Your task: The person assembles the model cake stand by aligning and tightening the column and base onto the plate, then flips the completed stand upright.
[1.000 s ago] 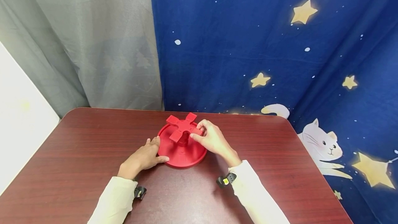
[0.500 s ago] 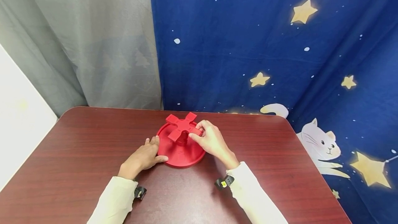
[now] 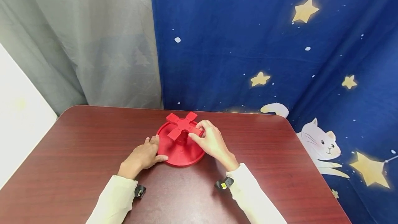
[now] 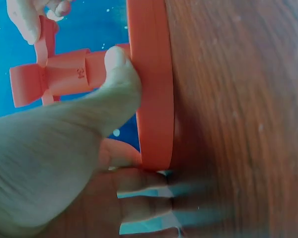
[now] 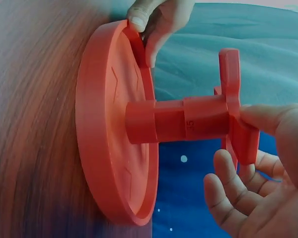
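Observation:
A red plastic round base with a raised rim lies flat on the table. From its middle rises a stepped red column marked with small numbers, topped by a four-armed cross piece. My left hand holds the base at its left side, thumb over the rim and fingers spread along the outer wall. My right hand pinches the right arm of the cross between thumb and index finger. In the right wrist view, its other fingers are loosely bent below that arm.
The dark red wooden table has rounded far corners. Behind it hang a grey curtain and a blue curtain with stars and a cat. A white surface stands at the left. Black wrist straps sit below both hands.

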`<move>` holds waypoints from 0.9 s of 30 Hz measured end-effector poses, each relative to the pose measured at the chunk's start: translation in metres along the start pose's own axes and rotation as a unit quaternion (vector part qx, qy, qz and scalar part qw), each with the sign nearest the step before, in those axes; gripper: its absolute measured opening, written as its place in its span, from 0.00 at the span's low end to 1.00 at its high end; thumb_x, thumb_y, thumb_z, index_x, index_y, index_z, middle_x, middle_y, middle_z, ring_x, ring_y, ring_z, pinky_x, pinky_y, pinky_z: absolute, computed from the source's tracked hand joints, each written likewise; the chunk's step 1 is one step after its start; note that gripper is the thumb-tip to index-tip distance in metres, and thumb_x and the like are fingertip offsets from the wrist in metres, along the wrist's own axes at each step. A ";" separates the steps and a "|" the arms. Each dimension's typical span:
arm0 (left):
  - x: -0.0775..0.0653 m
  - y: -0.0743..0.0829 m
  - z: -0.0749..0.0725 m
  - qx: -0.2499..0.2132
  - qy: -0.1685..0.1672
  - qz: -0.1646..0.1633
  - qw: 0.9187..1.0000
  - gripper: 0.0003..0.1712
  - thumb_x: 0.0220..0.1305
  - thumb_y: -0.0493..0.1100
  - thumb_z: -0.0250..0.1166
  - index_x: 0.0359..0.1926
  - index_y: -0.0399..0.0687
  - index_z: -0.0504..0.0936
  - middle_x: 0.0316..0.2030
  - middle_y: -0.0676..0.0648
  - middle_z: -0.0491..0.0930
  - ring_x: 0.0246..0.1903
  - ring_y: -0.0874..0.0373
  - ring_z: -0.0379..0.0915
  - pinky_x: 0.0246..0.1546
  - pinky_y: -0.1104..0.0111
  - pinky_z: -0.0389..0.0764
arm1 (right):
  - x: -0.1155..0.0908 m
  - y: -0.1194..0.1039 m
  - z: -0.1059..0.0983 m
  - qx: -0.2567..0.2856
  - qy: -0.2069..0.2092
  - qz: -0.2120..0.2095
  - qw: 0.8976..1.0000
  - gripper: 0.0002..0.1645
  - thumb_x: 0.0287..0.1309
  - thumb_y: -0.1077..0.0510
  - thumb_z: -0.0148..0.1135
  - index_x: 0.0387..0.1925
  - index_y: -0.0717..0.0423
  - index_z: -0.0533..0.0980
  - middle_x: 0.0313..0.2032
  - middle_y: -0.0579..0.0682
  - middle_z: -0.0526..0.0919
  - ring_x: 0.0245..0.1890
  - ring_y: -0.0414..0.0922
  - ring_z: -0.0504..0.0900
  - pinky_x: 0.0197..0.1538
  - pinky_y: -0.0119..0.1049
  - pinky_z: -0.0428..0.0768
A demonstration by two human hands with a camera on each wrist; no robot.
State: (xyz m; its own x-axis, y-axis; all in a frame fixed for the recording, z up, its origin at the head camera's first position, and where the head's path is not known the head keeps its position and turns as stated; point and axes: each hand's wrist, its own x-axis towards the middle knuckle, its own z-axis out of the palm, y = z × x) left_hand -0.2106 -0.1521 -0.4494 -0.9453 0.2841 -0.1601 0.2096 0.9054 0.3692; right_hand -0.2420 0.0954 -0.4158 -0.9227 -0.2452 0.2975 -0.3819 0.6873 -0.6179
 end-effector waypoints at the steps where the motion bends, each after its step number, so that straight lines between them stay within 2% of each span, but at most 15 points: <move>1: 0.000 -0.001 -0.001 0.003 0.005 0.002 1.000 0.55 0.59 0.59 0.70 0.70 0.23 0.58 0.68 0.24 0.62 0.66 0.23 0.57 0.60 0.39 0.70 | 0.000 0.002 -0.001 0.008 -0.004 -0.002 1.000 0.17 0.52 0.50 0.76 0.37 0.50 0.76 0.33 0.45 0.76 0.28 0.44 0.79 0.33 0.31 0.78; 2: 0.000 -0.003 -0.002 0.002 0.014 0.005 1.000 0.54 0.58 0.60 0.70 0.70 0.24 0.61 0.66 0.25 0.65 0.65 0.24 0.60 0.59 0.39 0.71 | 0.000 0.004 -0.001 0.015 -0.009 -0.004 1.000 0.18 0.52 0.49 0.76 0.38 0.50 0.76 0.34 0.45 0.76 0.30 0.46 0.80 0.34 0.32 0.78; 5: 0.002 -0.010 -0.005 -0.004 0.059 0.019 0.998 0.49 0.57 0.62 0.70 0.67 0.29 0.68 0.56 0.29 0.78 0.53 0.31 0.76 0.49 0.41 0.79 | 0.000 0.011 -0.003 0.039 -0.028 -0.009 0.999 0.19 0.51 0.48 0.76 0.41 0.50 0.77 0.35 0.47 0.77 0.34 0.51 0.82 0.37 0.33 0.79; 8: 0.004 -0.019 -0.008 -0.021 0.102 0.030 0.994 0.46 0.58 0.61 0.71 0.66 0.31 0.71 0.51 0.32 0.81 0.48 0.36 0.80 0.44 0.44 0.82 | -0.002 0.021 -0.006 0.070 -0.050 -0.013 0.996 0.24 0.51 0.50 0.76 0.46 0.54 0.78 0.40 0.51 0.79 0.37 0.52 0.83 0.41 0.38 0.83; 9: 0.005 -0.021 -0.008 -0.026 0.108 0.031 0.993 0.47 0.58 0.60 0.71 0.67 0.32 0.70 0.52 0.32 0.80 0.48 0.36 0.79 0.46 0.44 0.82 | -0.002 0.025 -0.007 0.080 -0.058 -0.013 0.995 0.25 0.51 0.51 0.76 0.49 0.55 0.77 0.43 0.53 0.79 0.40 0.53 0.83 0.43 0.40 0.84; 11: 0.005 -0.023 -0.008 -0.035 0.104 0.033 0.993 0.51 0.57 0.60 0.72 0.70 0.32 0.66 0.59 0.31 0.75 0.56 0.34 0.74 0.52 0.40 0.77 | -0.004 0.034 -0.008 0.101 -0.074 -0.013 0.992 0.31 0.51 0.53 0.76 0.54 0.58 0.75 0.49 0.58 0.78 0.45 0.56 0.82 0.48 0.47 0.84; 13: 0.005 -0.024 -0.006 -0.039 0.085 0.034 0.995 0.55 0.54 0.59 0.73 0.72 0.32 0.61 0.64 0.30 0.69 0.62 0.33 0.67 0.57 0.38 0.72 | -0.007 0.042 -0.009 0.116 -0.101 -0.014 0.988 0.39 0.50 0.54 0.77 0.60 0.62 0.70 0.55 0.62 0.75 0.52 0.59 0.81 0.54 0.53 0.82; 15: 0.005 -0.022 -0.003 -0.037 0.064 0.039 0.997 0.58 0.52 0.60 0.75 0.73 0.33 0.59 0.67 0.29 0.65 0.65 0.31 0.63 0.59 0.35 0.68 | -0.010 0.050 -0.008 0.103 -0.129 -0.016 0.986 0.47 0.48 0.52 0.78 0.65 0.63 0.66 0.60 0.64 0.71 0.59 0.60 0.76 0.59 0.55 0.78; 19: 0.003 -0.018 -0.002 -0.036 0.032 0.042 0.998 0.61 0.49 0.60 0.77 0.74 0.33 0.57 0.69 0.26 0.62 0.68 0.28 0.57 0.62 0.34 0.64 | -0.015 0.059 -0.005 0.057 -0.184 -0.015 0.981 0.59 0.42 0.47 0.81 0.71 0.61 0.60 0.65 0.62 0.68 0.65 0.57 0.69 0.66 0.53 0.72; 22: 0.003 -0.017 -0.001 -0.044 0.019 0.034 0.998 0.63 0.46 0.59 0.78 0.74 0.34 0.57 0.69 0.26 0.60 0.69 0.26 0.53 0.62 0.33 0.61 | -0.016 0.062 -0.002 0.045 -0.201 -0.014 0.979 0.64 0.38 0.47 0.83 0.72 0.59 0.58 0.67 0.61 0.66 0.67 0.57 0.66 0.67 0.55 0.70; 27: 0.004 -0.018 0.000 -0.063 0.017 0.032 0.997 0.63 0.44 0.54 0.80 0.74 0.35 0.57 0.70 0.27 0.60 0.69 0.23 0.50 0.62 0.30 0.59 | -0.017 0.066 0.003 0.028 -0.196 -0.013 0.980 0.64 0.35 0.50 0.85 0.73 0.57 0.59 0.68 0.59 0.67 0.67 0.60 0.65 0.67 0.60 0.68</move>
State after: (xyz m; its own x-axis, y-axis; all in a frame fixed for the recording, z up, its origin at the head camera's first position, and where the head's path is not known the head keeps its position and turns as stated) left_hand -0.2181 -0.1673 -0.4562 -0.9396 0.3266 -0.1021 0.2382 0.8385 0.4900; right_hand -0.2518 0.1430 -0.4633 -0.8576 -0.5140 0.0185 -0.3985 0.6413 -0.6557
